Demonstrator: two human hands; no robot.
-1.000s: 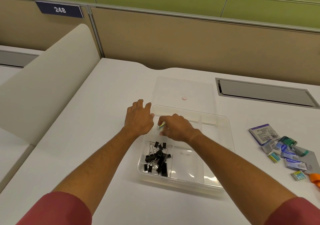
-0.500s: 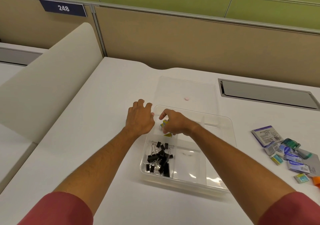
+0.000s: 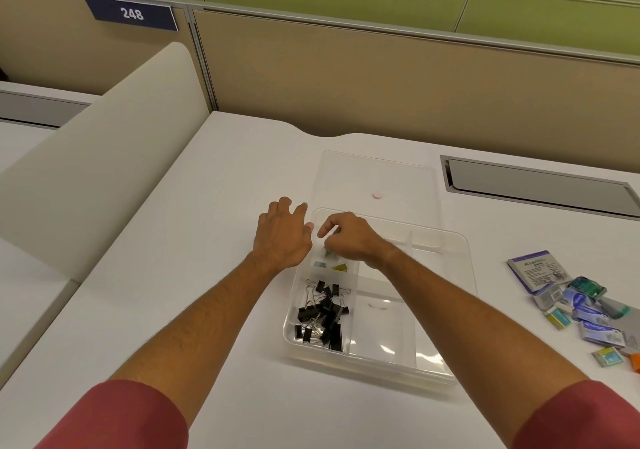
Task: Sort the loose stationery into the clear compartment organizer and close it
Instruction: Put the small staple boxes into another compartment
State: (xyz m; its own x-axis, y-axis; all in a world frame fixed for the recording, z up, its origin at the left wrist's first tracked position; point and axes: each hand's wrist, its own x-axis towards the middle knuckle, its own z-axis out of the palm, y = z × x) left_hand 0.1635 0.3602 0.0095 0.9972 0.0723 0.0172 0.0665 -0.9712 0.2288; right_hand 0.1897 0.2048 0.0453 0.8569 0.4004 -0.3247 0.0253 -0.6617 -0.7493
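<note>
Over the far left compartment of the clear organizer (image 3: 460, 313) we hold our right hand (image 3: 349, 239), fingers curled downward around something small and teal that we can barely make out. Below that hand, in the same compartment, lie two small staple boxes (image 3: 330, 266). Our left hand (image 3: 282, 235) rests against the organizer's left wall, fingers straight and slightly spread, holding nothing. Nearer us than the staple boxes, the next compartment holds a heap of black binder clips (image 3: 323, 315). Beyond the organizer its clear lid (image 3: 374, 178) lies flat on the white desk (image 3: 207, 206). Well right of the organizer sits a loose pile of stationery boxes (image 3: 575, 301).
</note>
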